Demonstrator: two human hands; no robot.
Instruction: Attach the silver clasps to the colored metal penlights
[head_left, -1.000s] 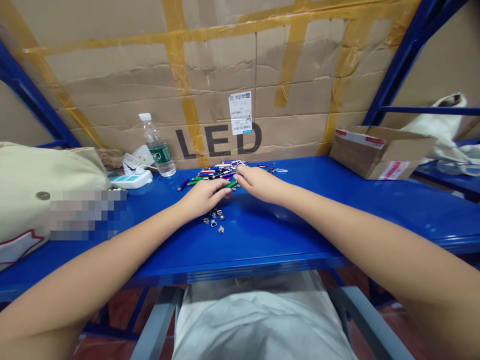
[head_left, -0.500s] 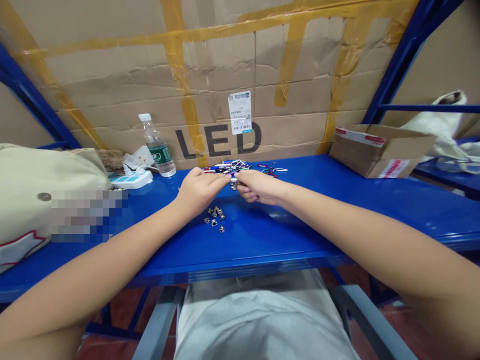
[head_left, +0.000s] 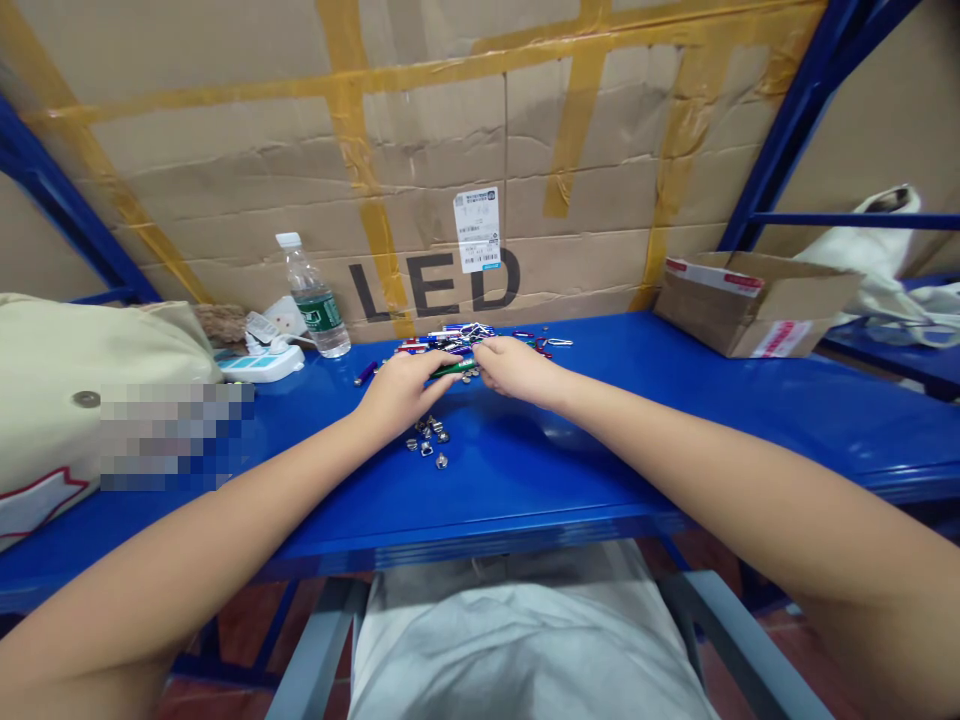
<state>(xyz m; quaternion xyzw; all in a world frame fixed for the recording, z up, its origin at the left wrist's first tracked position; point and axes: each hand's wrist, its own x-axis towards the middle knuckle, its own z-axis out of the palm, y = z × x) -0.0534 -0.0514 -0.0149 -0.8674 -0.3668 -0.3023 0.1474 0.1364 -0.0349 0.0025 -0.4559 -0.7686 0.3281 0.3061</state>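
A small green cylinder (head_left: 455, 368) lies between my two hands, above the blue table. My left hand (head_left: 401, 388) has its thumb and fingers around the left end of the cylinder. My right hand (head_left: 514, 368) is closed at the cylinder's right end, its fingertips pinching there. Just behind the hands is a pile of blue, red and silver pieces (head_left: 469, 332), partly covered by them. Several small silver metal parts (head_left: 429, 436) are scattered nearer to me. A dark blue cylinder (head_left: 366, 374) rests left of my left hand.
A water bottle (head_left: 318, 305) and a white power strip (head_left: 262, 364) stand at the back left, beside a cream bag (head_left: 90, 360). An open cardboard box (head_left: 739, 305) sits at the back right. Taped cardboard (head_left: 427, 150) rises behind the blue table (head_left: 570, 470).
The green cylinder now shows between my hands, where a silver end showed before. My left thumb and fingers have parted around it. A dark blue cylinder has come into sight at the left.
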